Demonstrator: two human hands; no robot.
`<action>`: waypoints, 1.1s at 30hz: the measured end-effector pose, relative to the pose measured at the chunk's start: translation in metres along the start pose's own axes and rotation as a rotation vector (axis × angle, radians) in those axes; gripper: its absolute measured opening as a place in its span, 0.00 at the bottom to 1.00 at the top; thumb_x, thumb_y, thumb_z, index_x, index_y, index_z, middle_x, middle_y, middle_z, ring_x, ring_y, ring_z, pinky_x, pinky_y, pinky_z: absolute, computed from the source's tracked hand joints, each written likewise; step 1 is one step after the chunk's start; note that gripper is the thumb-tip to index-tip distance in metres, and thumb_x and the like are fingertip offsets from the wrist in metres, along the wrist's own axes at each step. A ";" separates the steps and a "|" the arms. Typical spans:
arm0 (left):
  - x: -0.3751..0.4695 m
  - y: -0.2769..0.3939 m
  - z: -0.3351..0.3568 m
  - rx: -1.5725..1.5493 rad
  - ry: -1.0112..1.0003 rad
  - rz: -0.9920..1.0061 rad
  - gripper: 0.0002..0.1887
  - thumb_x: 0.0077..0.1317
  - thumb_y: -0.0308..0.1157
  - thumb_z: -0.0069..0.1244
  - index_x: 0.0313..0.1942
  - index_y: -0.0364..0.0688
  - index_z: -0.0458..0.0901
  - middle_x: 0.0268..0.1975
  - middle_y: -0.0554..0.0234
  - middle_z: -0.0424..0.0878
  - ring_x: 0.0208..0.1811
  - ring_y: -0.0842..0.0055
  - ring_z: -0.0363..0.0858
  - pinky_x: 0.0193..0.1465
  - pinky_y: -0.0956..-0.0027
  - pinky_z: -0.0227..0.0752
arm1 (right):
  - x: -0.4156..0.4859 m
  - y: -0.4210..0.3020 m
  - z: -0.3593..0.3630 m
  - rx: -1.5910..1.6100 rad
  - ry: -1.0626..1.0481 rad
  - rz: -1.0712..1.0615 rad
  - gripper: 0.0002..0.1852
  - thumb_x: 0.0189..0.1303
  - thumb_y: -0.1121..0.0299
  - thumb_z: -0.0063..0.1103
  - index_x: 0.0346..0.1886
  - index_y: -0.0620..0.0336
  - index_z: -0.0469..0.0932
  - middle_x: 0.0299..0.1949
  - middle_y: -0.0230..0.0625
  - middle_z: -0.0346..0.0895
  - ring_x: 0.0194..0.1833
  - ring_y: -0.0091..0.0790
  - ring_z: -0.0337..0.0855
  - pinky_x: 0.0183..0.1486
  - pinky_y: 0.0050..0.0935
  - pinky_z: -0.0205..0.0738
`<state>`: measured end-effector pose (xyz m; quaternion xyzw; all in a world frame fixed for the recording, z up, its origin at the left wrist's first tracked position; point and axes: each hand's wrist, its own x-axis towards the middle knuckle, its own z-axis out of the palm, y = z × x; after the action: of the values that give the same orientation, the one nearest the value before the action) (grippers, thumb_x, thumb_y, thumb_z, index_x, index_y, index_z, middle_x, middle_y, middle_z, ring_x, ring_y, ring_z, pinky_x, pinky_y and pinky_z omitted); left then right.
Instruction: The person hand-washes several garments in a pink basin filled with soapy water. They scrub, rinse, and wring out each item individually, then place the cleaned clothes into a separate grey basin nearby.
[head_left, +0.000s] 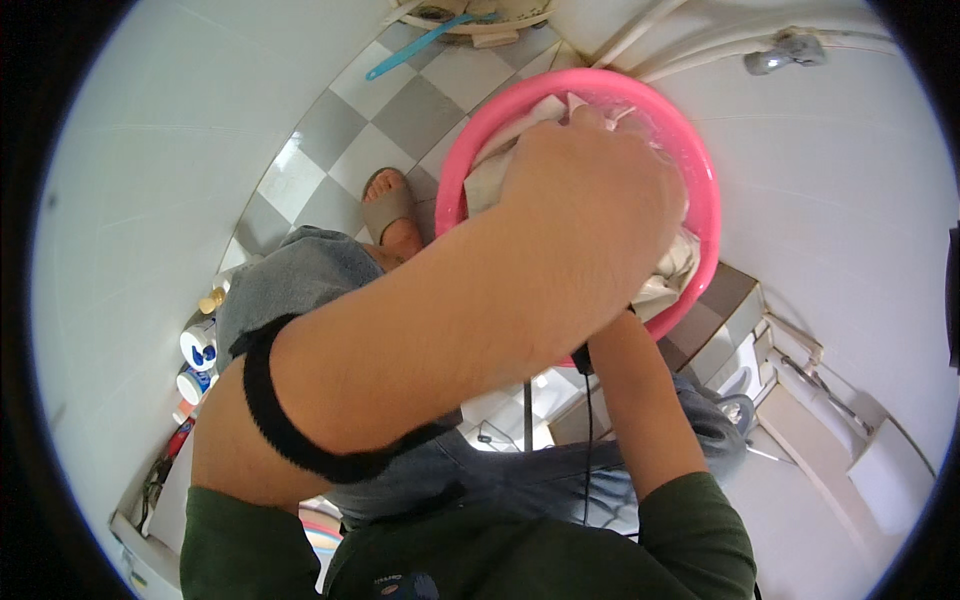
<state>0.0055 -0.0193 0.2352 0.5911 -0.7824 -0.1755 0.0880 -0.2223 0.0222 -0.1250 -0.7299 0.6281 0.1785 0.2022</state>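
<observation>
A pink plastic basin (711, 184) holds wet, pale cloth (487, 180) and some water. My left arm, with a black band around it, reaches across into the basin. At the basin's far side, my left hand (585, 154) is bent down over the cloth, its fingertips hidden, so its hold cannot be told. My right forearm enters the basin from the near side, passing under the left one, which hides my right hand. More crumpled pale cloth lies at the basin's right side.
A blue-handled brush (420, 46) rests on a low fixture beyond the basin. Bottles (196, 346) line the left wall. A metal tap (787, 54) and pipes are on the upper right wall. A black cable (588, 450) hangs before my body. My sandalled foot (388, 206) stands left of the basin.
</observation>
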 end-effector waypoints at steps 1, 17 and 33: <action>0.001 -0.001 0.001 -0.037 -0.002 -0.018 0.15 0.63 0.32 0.56 0.49 0.39 0.84 0.55 0.54 0.83 0.58 0.60 0.82 0.53 0.56 0.81 | 0.000 0.002 -0.002 -0.025 -0.025 0.017 0.35 0.57 0.60 0.70 0.69 0.56 0.71 0.74 0.49 0.59 0.70 0.53 0.65 0.67 0.46 0.65; 0.006 -0.006 -0.003 -0.203 0.062 -0.036 0.13 0.62 0.33 0.58 0.45 0.38 0.86 0.50 0.50 0.85 0.53 0.58 0.84 0.49 0.56 0.82 | -0.032 0.017 -0.047 0.113 0.163 -0.113 0.28 0.57 0.71 0.66 0.64 0.59 0.75 0.63 0.45 0.72 0.61 0.47 0.74 0.62 0.40 0.70; 0.018 -0.018 0.007 -0.199 0.080 -0.043 0.13 0.62 0.30 0.54 0.47 0.37 0.85 0.49 0.49 0.86 0.54 0.51 0.83 0.52 0.50 0.81 | -0.012 0.007 -0.111 0.647 0.172 -0.264 0.23 0.56 0.81 0.63 0.58 0.63 0.78 0.52 0.41 0.84 0.52 0.41 0.83 0.58 0.35 0.75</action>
<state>0.0137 -0.0390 0.2209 0.6025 -0.7442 -0.2302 0.1737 -0.2305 -0.0263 -0.0243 -0.7155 0.5670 -0.1192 0.3905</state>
